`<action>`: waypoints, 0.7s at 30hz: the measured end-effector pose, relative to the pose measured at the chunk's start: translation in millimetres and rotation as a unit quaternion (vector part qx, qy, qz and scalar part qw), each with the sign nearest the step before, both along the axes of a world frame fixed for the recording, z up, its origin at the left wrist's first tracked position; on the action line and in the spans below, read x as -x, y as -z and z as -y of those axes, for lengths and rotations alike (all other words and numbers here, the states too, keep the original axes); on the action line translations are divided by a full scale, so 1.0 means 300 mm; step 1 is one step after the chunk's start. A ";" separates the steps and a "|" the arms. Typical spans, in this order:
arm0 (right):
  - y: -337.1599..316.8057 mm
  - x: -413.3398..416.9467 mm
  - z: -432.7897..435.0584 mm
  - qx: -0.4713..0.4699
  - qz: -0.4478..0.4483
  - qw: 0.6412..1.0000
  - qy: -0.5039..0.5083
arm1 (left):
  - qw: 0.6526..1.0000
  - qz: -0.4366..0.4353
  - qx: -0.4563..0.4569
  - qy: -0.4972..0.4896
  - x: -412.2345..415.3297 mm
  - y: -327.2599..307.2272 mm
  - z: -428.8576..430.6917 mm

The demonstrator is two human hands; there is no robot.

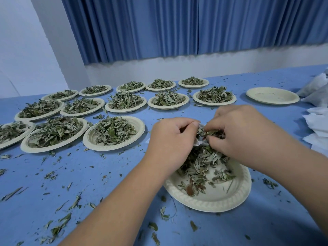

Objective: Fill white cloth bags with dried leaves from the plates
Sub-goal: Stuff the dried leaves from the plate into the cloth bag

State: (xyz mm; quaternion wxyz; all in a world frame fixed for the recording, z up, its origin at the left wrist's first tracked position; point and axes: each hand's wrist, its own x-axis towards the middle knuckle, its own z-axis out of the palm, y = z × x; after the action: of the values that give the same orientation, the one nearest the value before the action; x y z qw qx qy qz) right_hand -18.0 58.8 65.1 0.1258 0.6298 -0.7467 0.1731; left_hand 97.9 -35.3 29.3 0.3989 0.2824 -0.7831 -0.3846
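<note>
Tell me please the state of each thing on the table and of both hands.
left hand: grips white cloth bag
right hand: pinches dried leaves at the bag's mouth
white cloth bag: mostly hidden between the hands
near plate: partly emptied
far right plate: almost empty
other plates: heaped with leaves
table: strewn with leaf bits

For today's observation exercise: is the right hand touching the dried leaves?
Touching. Head view shows the right hand pinching dried leaves at the white cloth bag the left hand holds.

Head-worn camera looks forward and down, close over the table [99, 181].
</note>
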 end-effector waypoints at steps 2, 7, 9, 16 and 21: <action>-0.002 -0.002 0.000 -0.004 -0.007 1.000 0.009 | 1.000 -0.003 -0.007 0.003 0.002 0.001 -0.001; -0.002 -0.004 -0.001 0.004 0.005 1.000 -0.011 | 1.000 -0.016 0.006 0.007 0.005 0.001 -0.003; 0.000 -0.005 -0.002 0.023 0.009 1.000 -0.017 | 1.000 -0.021 0.000 0.013 0.007 0.006 -0.004; 0.016 -0.013 0.016 0.045 0.009 0.998 -0.030 | 0.999 -0.026 -0.013 0.032 0.010 0.014 -0.002; 0.015 -0.012 0.012 0.091 0.105 0.989 -0.049 | 0.998 -0.052 -0.044 0.005 0.006 0.016 0.012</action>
State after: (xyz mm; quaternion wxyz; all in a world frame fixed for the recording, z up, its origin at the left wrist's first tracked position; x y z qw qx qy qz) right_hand -14.4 55.1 60.7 0.0952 0.6297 -0.7053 0.3113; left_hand 96.1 -38.8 24.5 0.4243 0.2756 -0.7448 -0.4350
